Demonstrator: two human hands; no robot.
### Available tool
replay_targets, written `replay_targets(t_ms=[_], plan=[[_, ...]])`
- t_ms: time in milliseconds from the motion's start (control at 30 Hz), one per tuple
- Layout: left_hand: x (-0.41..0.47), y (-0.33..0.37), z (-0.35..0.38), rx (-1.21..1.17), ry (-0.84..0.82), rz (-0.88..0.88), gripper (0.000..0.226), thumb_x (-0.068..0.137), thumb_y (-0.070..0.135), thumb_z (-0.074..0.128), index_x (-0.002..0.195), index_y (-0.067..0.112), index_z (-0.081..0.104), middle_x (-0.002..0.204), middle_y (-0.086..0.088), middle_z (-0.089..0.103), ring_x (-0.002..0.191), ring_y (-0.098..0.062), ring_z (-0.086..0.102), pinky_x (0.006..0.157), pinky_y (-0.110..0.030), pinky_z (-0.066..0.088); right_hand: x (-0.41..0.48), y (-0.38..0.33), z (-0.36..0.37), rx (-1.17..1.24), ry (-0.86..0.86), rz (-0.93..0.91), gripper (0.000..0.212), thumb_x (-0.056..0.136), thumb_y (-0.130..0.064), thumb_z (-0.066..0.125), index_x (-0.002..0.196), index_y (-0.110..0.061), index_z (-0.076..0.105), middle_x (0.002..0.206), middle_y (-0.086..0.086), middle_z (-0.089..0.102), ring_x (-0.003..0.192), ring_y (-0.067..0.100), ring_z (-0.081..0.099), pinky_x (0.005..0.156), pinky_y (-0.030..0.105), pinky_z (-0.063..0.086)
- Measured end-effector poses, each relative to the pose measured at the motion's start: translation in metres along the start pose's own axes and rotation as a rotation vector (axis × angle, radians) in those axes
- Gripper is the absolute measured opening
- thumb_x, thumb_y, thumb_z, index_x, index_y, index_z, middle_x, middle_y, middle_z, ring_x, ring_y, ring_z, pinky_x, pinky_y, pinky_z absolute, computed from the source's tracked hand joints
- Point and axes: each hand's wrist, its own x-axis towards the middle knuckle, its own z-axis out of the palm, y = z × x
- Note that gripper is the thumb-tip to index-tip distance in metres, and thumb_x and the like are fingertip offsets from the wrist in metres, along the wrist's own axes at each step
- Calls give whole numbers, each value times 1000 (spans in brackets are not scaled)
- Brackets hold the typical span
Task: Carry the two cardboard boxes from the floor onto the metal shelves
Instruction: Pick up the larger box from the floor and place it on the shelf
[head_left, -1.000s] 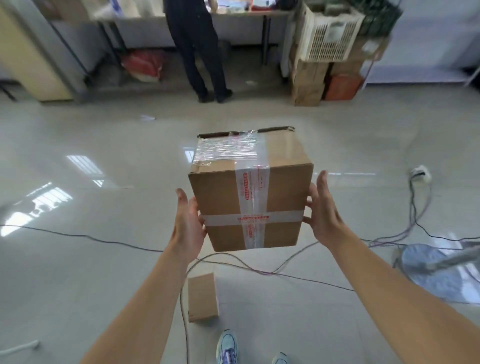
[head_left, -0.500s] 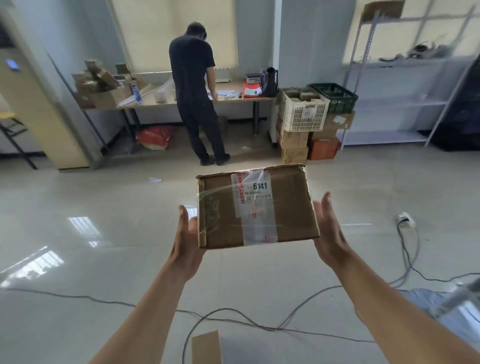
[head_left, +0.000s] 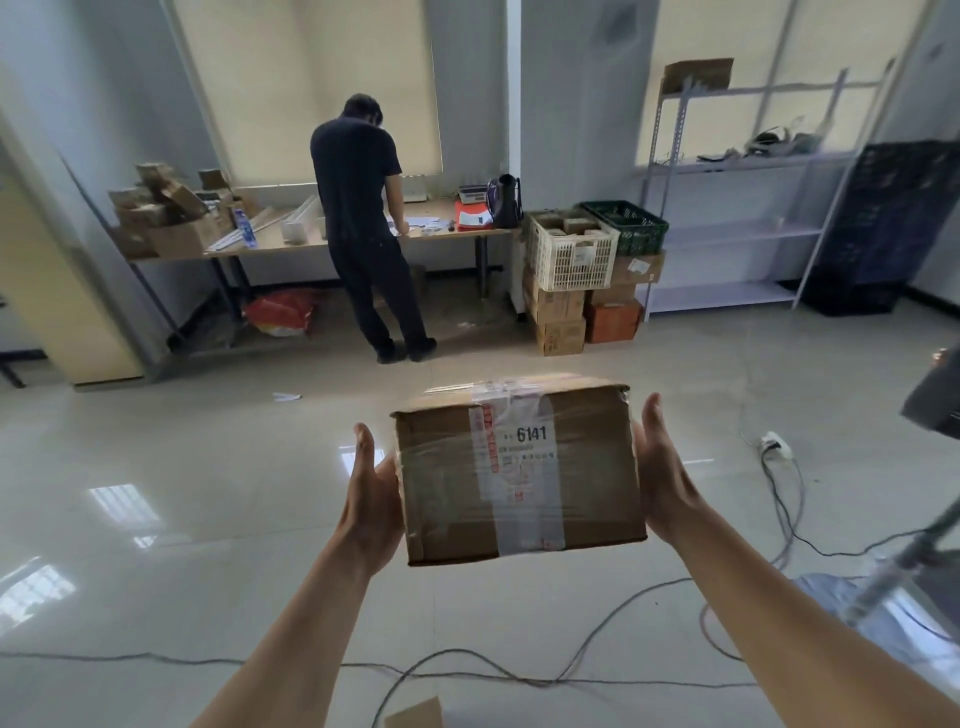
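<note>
Glossy pale tiled floor (head_left: 156, 457), grey cables trailing across it. Left hand (head_left: 371, 499) and right hand (head_left: 662, 473) press flat against opposite sides of brown taped cardboard box (head_left: 519, 475), labelled 6141, held in the air. Below the box, corner of a second cardboard box (head_left: 415, 714) on the floor. Beyond the box to the right, grey metal shelves (head_left: 737, 228); straight beyond it, person in dark clothes (head_left: 363, 223) at a wooden table (head_left: 291, 241).

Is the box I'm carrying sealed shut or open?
Sealed shut. The cardboard box has clear tape and a 6141 label across its closed flaps, and no flap is lifted. It is held between the left hand and right hand.
</note>
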Motion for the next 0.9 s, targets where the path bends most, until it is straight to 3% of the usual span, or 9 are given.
replay_targets(t_ms=[100, 233, 300, 433, 533, 667, 767, 900], plan=[[0, 1, -4, -8, -3, 11, 95, 94, 86, 12, 149, 26, 59, 135, -13, 77, 130, -41, 67, 118, -69, 39, -8, -4, 4, 21, 2, -24, 95, 69, -102, 30, 129, -38, 67, 138, 10, 68, 133, 37, 58, 115, 65, 38], [0, 2, -8, 29, -18, 6, 94, 95, 86, 11, 142, 25, 64, 139, -11, 75, 134, -40, 64, 120, -66, 37, -10, -2, 6, 13, -3, -56, 92, 86, -88, 17, 133, -25, 64, 131, 7, 73, 130, 31, 62, 116, 55, 40], [1, 2, -9, 11, -14, 6, 95, 96, 85, 15, 142, 21, 66, 141, -14, 73, 131, -39, 67, 117, -61, 43, -10, 1, 7, 51, 9, -53, 91, 91, -83, 16, 137, -19, 61, 134, 12, 70, 128, 32, 63, 114, 56, 44], [-1, 1, 0, -6, -23, 18, 87, 98, 83, 18, 135, 22, 67, 131, -13, 78, 117, -35, 77, 95, -52, 59, -17, 1, 14, 102, 56, -67, 89, 92, -79, 18, 136, -15, 60, 130, 11, 71, 125, 31, 64, 108, 55, 49], [1, 1, 8, -8, -64, 35, 81, 101, 78, 16, 129, 24, 70, 128, -12, 80, 114, -32, 79, 99, -51, 59, -25, -1, 19, 110, 73, -100, 91, 86, -80, 20, 139, -17, 58, 130, 9, 71, 125, 29, 64, 108, 53, 50], [7, -1, 15, -17, -124, 20, 80, 99, 80, 21, 146, 29, 61, 137, -12, 75, 129, -37, 70, 116, -61, 46, -34, 1, 17, 145, 102, -112, 89, 86, -81, 19, 145, -25, 56, 134, 2, 72, 124, 25, 67, 104, 54, 54], [12, -4, 23, 5, -195, -1, 82, 100, 80, 21, 156, 29, 52, 140, -12, 74, 128, -37, 71, 114, -62, 48, -43, 2, 11, 171, 134, -120, 87, 91, -79, 16, 149, -26, 53, 138, 4, 69, 128, 27, 66, 107, 57, 51], [18, -8, 41, 33, -295, -13, 81, 101, 79, 18, 157, 30, 52, 143, -10, 73, 127, -33, 72, 101, -53, 61, -61, 4, -3, 204, 213, -132, 84, 94, -79, 15, 147, -27, 55, 139, 7, 69, 130, 31, 64, 110, 61, 47]])
